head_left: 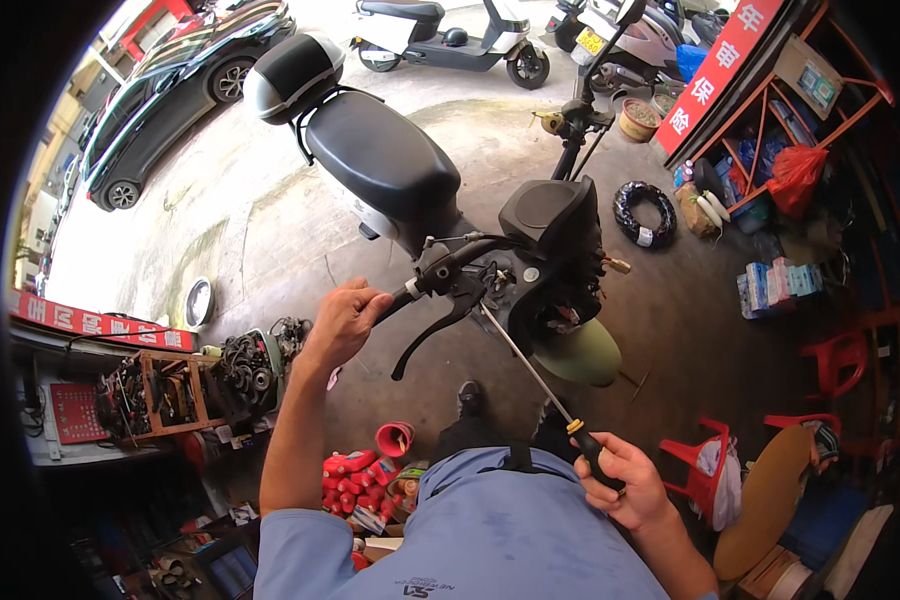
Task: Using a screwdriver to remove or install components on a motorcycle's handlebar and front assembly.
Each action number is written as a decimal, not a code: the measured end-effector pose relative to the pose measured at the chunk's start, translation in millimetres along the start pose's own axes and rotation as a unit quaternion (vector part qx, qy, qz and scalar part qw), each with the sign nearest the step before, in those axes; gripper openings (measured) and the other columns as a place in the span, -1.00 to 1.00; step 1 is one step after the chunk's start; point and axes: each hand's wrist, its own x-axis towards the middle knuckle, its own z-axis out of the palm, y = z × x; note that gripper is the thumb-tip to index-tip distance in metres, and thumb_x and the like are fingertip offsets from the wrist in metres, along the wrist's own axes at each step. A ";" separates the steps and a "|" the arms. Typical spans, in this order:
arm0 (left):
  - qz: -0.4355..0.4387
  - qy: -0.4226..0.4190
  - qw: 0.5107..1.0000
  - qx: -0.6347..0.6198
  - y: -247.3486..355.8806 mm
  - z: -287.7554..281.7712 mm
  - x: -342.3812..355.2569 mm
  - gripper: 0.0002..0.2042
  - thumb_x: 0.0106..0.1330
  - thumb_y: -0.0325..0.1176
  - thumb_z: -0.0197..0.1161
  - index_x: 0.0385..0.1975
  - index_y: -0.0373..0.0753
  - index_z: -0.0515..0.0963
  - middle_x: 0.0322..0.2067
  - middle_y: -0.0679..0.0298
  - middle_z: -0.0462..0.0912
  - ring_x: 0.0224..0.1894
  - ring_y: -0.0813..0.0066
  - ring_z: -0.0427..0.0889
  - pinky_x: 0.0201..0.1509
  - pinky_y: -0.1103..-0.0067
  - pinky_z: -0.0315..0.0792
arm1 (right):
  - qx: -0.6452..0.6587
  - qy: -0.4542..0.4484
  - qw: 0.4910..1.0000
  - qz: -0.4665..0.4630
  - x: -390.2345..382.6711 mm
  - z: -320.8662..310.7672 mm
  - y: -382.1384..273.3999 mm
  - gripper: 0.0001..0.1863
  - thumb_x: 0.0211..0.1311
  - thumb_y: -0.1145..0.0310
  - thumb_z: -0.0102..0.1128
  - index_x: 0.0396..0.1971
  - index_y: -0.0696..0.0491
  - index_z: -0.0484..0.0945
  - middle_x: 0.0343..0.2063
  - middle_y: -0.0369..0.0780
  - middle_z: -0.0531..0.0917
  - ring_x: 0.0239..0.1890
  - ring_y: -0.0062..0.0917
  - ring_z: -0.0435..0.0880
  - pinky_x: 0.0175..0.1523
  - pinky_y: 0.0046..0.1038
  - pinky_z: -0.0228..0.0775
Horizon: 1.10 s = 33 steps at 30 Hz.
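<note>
An electric scooter (385,165) with a black seat stands in front of me, its handlebar turned toward me and its front housing opened, with wires showing. My left hand (345,318) is wrapped round the handlebar grip (398,302), just above the brake lever (425,342). In my right hand (630,482) is a long screwdriver (530,366), held by its black and yellow handle. Its shaft slants up to the left, and the tip meets the underside of the handlebar near the lever mount. Whether it sits in a screw is too small to tell.
A tyre (645,214) lies on the floor at the right, near stacked boxes (782,287). Red stools (705,468) stand at lower right. Red bottles (355,482) are heaped by my left side, below a parts-covered bench (170,392). A car (175,95) is parked outside.
</note>
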 end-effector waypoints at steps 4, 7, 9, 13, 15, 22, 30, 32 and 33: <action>0.005 0.002 1.000 0.017 1.4 -2.4 -0.3 -0.76 0.33 -0.27 0.14 -0.40 -0.34 0.60 -0.53 0.07 0.42 -0.40 0.14 0.44 -0.30 0.38 0.28 | -0.443 0.080 0.868 -0.210 11.6 -5.7 14.9 -0.60 0.18 0.61 0.10 0.05 0.22 0.38 -0.23 -0.12 0.61 -0.52 -0.69 0.46 -0.45 -0.61 0.33; 0.007 0.005 1.000 0.021 -5.6 0.3 0.1 -0.76 0.33 -0.27 0.15 -0.40 -0.33 0.61 -0.53 0.10 0.41 -0.41 0.20 0.42 -0.31 0.40 0.27 | -0.451 0.070 0.846 -0.274 16.3 -11.0 12.7 -0.63 0.19 0.58 0.10 0.03 0.22 0.40 -0.24 -0.12 0.61 -0.49 -0.66 0.48 -0.45 -0.58 0.33; -0.023 0.017 0.997 -0.066 -18.4 4.6 -0.7 -0.69 0.38 -0.21 0.11 -0.43 -0.35 0.61 -0.62 0.25 0.36 -0.46 0.37 0.38 -0.32 0.44 0.26 | 0.033 -0.016 0.999 -0.002 12.7 -17.8 1.7 -0.66 0.22 0.55 0.06 0.02 0.21 0.42 -0.24 -0.12 0.61 -0.51 -0.65 0.48 -0.47 -0.61 0.29; -0.121 0.114 0.952 -0.256 -46.5 13.6 -9.5 -0.60 0.43 -0.14 0.06 -0.48 -0.35 0.62 -0.70 0.46 0.24 -0.57 0.61 0.27 -0.45 0.56 0.19 | -0.255 0.067 0.960 -0.097 14.6 -17.8 7.2 -0.66 0.23 0.54 0.07 0.02 0.21 0.44 -0.26 -0.17 0.63 -0.53 -0.68 0.48 -0.46 -0.65 0.29; -0.235 0.126 0.914 -0.305 -62.9 27.9 -29.2 -0.57 0.45 -0.10 0.03 -0.52 -0.32 0.62 -0.74 0.59 0.16 -0.67 0.77 0.14 -0.57 0.67 0.04 | -0.399 0.091 0.894 -0.180 17.9 -17.4 16.4 -0.64 0.21 0.55 0.10 0.03 0.22 0.44 -0.25 -0.18 0.64 -0.48 -0.70 0.51 -0.39 -0.65 0.36; -0.298 0.041 0.764 -0.571 -16.8 78.7 -70.9 -0.56 0.43 -0.06 0.03 -0.45 -0.37 0.59 -0.72 0.53 0.22 -0.65 0.76 0.09 -0.56 0.69 -0.02 | 0.036 -0.059 0.996 0.055 21.2 -35.7 5.1 -0.66 0.30 0.49 -0.02 0.06 0.21 0.39 -0.22 -0.10 0.61 -0.49 -0.62 0.51 -0.52 -0.61 0.28; -0.188 -0.057 0.786 -0.586 -9.0 77.6 -68.8 -0.53 0.43 -0.05 -0.01 -0.46 -0.38 0.58 -0.66 0.39 0.41 -0.62 0.64 0.19 -0.51 0.63 0.09 | -0.133 0.066 0.982 -0.120 26.0 -31.6 22.9 -0.68 0.25 0.55 0.03 0.02 0.17 0.43 -0.26 -0.10 0.60 -0.49 -0.59 0.50 -0.43 -0.60 0.32; -0.192 -0.055 0.771 -0.604 -8.6 76.3 -70.3 -0.54 0.42 -0.06 0.00 -0.44 -0.40 0.58 -0.67 0.41 0.38 -0.63 0.65 0.18 -0.51 0.63 0.09 | 0.001 -0.027 0.999 -0.021 26.0 -46.1 13.6 -0.68 0.25 0.56 0.03 0.02 0.18 0.43 -0.27 -0.09 0.59 -0.48 -0.59 0.50 -0.42 -0.59 0.32; -0.194 -0.057 0.755 -0.623 -6.8 77.4 -69.1 -0.54 0.42 -0.07 0.01 -0.42 -0.42 0.58 -0.68 0.43 0.34 -0.63 0.65 0.17 -0.51 0.63 0.08 | 0.135 -0.116 0.981 0.076 25.6 -49.6 10.9 -0.68 0.24 0.57 0.03 0.01 0.18 0.43 -0.27 -0.09 0.59 -0.47 -0.58 0.50 -0.41 -0.58 0.33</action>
